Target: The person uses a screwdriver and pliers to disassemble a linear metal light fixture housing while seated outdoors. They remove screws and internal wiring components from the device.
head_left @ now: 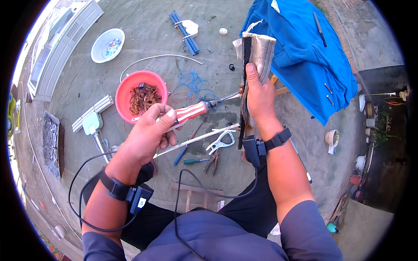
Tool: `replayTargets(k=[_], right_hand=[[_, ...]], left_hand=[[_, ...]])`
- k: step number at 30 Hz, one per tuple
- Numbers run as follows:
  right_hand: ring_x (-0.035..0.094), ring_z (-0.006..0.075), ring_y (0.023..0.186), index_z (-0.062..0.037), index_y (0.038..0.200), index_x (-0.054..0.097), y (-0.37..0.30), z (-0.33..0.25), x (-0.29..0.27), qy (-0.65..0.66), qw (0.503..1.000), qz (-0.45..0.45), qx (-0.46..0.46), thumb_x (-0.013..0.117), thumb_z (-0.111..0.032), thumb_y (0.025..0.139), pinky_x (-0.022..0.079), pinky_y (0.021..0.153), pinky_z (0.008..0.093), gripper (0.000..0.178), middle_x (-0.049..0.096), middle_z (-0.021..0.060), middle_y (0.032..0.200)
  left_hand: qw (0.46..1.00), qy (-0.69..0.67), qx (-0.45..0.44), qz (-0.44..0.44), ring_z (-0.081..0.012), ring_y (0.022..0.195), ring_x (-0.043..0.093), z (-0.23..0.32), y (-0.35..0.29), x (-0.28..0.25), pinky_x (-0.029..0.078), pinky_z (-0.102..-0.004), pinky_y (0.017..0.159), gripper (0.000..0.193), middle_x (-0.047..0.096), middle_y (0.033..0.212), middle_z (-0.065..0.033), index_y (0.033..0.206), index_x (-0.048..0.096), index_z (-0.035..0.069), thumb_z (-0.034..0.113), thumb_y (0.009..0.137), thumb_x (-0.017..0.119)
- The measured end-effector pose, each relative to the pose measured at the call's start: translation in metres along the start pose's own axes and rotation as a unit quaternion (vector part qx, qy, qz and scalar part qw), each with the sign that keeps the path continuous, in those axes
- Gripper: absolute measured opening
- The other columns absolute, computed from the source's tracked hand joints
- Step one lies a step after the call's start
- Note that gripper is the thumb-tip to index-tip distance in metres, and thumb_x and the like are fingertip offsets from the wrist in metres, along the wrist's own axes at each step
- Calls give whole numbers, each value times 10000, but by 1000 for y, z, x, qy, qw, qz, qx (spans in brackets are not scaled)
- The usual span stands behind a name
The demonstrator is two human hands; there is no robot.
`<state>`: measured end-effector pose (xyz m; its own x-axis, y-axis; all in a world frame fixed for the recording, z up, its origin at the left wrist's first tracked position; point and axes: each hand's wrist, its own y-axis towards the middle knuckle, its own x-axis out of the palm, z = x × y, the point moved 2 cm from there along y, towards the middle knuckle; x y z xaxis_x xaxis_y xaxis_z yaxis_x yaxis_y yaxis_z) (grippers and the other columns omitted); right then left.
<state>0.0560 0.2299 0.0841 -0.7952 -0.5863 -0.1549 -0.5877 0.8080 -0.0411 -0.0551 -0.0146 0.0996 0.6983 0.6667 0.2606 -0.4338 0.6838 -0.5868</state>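
Note:
My left hand [148, 135] is closed around the end of a screwdriver-like tool [193, 112] with a red-and-white striped handle and a thin metal shaft. Its tip meets the dark edge of a worn, dirty off-white piece [263, 45], whose exact kind I cannot make out. That piece stands upright, with a flat black strip along its left side and frayed material at the top. My right hand [261, 98] grips it, thumb lying along the front. The fingers behind it are hidden.
Left of centre sits a pink bowl [123, 104] of brown pieces; a white basin [108, 45] stands beyond. Pliers [212, 163], a green-handled screwdriver [196, 161] and tangled blue string [193, 82] lie on the ground. A blue cloth [305, 56] spreads at far right. Cables hang from my wrist devices.

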Motion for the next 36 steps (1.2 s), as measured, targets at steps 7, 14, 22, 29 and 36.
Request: replayTargets(k=[7, 14, 22, 29, 36], right_hand=[[544, 99, 664, -17, 958, 624, -2, -2, 1, -21, 999, -24, 21, 579, -559, 930, 435, 580, 266, 545, 567, 13, 754], [547, 97, 658, -19, 965, 616, -2, 2, 0, 8, 999, -15, 27, 597, -538, 928, 439, 572, 256, 521, 561, 12, 747], [555, 102, 645, -14, 940, 622, 4, 11, -2, 22, 1000, -5, 22, 603, -526, 929, 448, 567, 264, 512, 573, 21, 736], [543, 99, 624, -25, 950, 608, 0, 3, 1, 25, 999, -17, 23, 612, -523, 925, 449, 553, 257, 498, 557, 17, 738], [549, 104, 624, -20, 968, 606, 4, 8, 1, 34, 999, -13, 25, 614, -529, 921, 459, 554, 263, 511, 559, 27, 740]], left_hand=[[990, 81, 117, 7, -80, 603, 585, -3, 4, -7, 427, -184, 505, 254, 599, 858, -47, 1125, 488, 50, 243, 985, 575], [997, 68, 25, -26, -96, 710, 608, 1, 2, -9, 462, -208, 597, 263, 599, 920, -36, 1143, 501, 48, 233, 978, 587], [915, 272, 297, 28, -98, 862, 552, 4, 1, -3, 464, -246, 792, 293, 557, 998, -45, 1146, 511, 24, 134, 916, 655], [999, 29, -14, 0, -27, 537, 477, 1, 1, -3, 320, -186, 432, 286, 589, 771, -13, 1132, 531, 42, 302, 1013, 514], [924, 260, 278, 42, -133, 875, 569, -1, 4, -6, 487, -265, 796, 404, 577, 1022, -99, 1206, 476, -7, 207, 923, 668]])
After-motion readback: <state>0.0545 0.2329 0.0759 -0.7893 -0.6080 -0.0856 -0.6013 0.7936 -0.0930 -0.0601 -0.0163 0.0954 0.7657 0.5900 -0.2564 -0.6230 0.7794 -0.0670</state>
